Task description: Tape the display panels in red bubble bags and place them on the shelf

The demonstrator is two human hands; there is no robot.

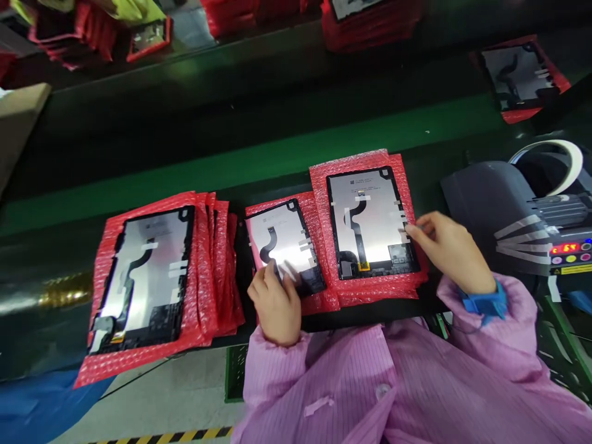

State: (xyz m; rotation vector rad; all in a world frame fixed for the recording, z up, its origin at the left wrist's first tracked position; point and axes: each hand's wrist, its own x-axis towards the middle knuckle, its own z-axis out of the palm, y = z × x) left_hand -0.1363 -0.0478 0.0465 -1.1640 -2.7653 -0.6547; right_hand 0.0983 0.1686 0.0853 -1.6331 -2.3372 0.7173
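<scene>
Three tablet display panels lie back side up on red bubble-wrap bags. My left hand (277, 305) is at the lower part of the middle display panel (289, 237), its fingers bent together over the black flex cable; what they pinch is partly hidden. At the right edge of the right display panel (374, 219), my right hand (451, 250) has thumb and forefinger closed beside small white tape tabs. Anything between those fingertips is too small to make out. The left display panel (150, 271) rests on a bag (99, 364), untouched, with more bags (224, 271) beside it.
A grey machine (494, 203) with a red digital readout and a white tape roll (571, 166) stands at right. Another panel (518, 74) lies on the far right. Red bag stacks (370, 28) line the back. A blue band (483, 302) circles my right wrist.
</scene>
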